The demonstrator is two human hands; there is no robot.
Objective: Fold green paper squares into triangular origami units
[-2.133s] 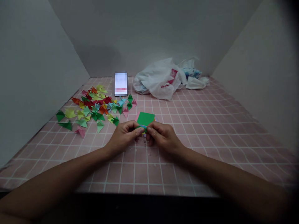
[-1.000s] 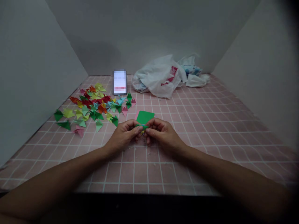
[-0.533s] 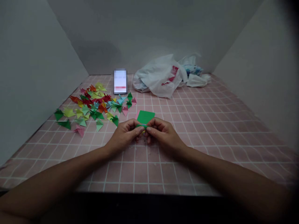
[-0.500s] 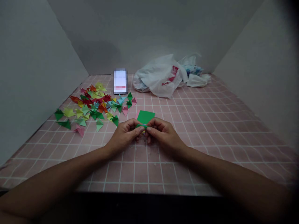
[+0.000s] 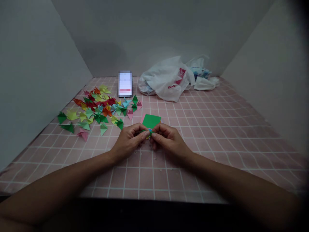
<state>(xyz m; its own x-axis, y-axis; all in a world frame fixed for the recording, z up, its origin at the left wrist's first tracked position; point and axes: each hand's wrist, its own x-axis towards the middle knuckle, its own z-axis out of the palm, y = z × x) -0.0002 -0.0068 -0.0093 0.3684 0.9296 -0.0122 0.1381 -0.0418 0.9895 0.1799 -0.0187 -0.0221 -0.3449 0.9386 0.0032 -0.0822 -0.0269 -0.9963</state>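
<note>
I watched from far away as the left hand (image 5: 131, 139) and right hand (image 5: 169, 138), both nearly closed, pinched a small folded green paper (image 5: 150, 132) between them.

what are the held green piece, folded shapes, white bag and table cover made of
Green piece: probably matte paper; thin, mostly hidden. Folded shapes: probably matte paper, judging by crisp creases and sharp points. White bag: likely thin plastic with slight sheen, crumpled and partly see-through. Table cover: cloth or vinyl, dull; its grid lines ripple at right.
</note>
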